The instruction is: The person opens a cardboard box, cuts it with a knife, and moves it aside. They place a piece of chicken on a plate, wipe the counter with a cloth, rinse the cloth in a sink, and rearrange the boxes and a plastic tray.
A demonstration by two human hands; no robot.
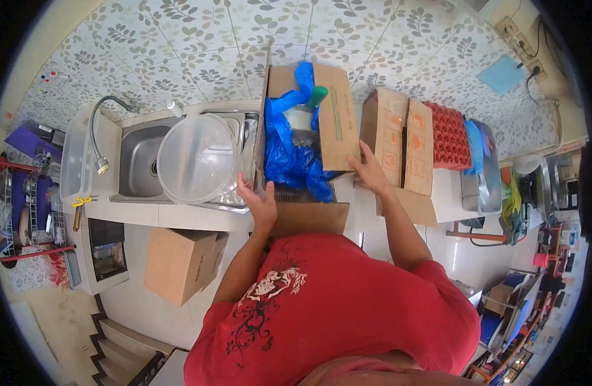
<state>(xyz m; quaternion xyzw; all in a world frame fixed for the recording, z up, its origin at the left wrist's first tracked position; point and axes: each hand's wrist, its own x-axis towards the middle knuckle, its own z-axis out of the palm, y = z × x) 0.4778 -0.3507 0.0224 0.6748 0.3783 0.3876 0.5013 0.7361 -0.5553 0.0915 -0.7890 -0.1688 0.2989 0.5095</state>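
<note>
An opened cardboard box (339, 122) stands on the counter in front of me, flaps folded outward. Crumpled blue plastic (286, 161) fills much of it, around a whitish container (300, 118) and a green rounded object (317, 96). My right hand (371, 170) grips the lower corner of the right flap, thumb on top. My left hand (260, 204) is at the near end of the left flap, thumb and fingers spread on either side of its edge. A large translucent plastic tub (198, 161) sits just left of that hand, over the sink's drainboard.
A steel sink (141, 161) with a curved faucet (96, 135) lies left. Right of the box are another cardboard box (405, 141), red egg trays (446, 135) and a metal basin (486, 186). A carton (180, 264) stands on the floor; stairs (119, 341) descend at lower left.
</note>
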